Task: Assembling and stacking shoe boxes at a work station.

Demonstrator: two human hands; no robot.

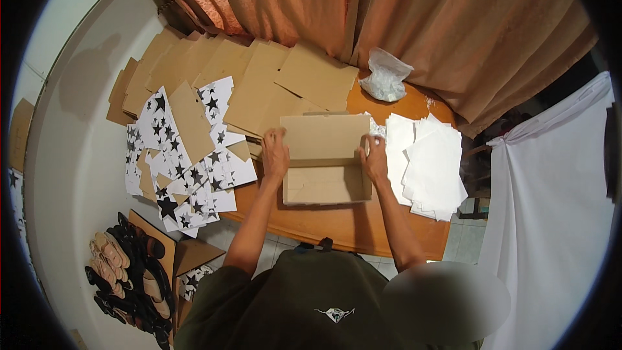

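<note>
A brown cardboard box (324,185) stands in front of me on the table, its hinged lid (317,136) tilted up at the back so part of the inside shows. My left hand (276,153) grips the left edge of the lid, fingers curled at its upper corner. On the opposite edge my right hand (373,157) holds the lid with bent fingers. Just right of the right hand lies a stack of white paper sheets (431,162). Left of my left hand are flat white pieces printed with black stars (194,175).
Flattened cardboard boxes (253,84) overlap along the back of the orange-brown table (298,227). A clear plastic bag (387,76) sits at the back right, below brown curtains (414,19). Shoes (133,272) are piled at lower left. White cloth (544,207) hangs at right.
</note>
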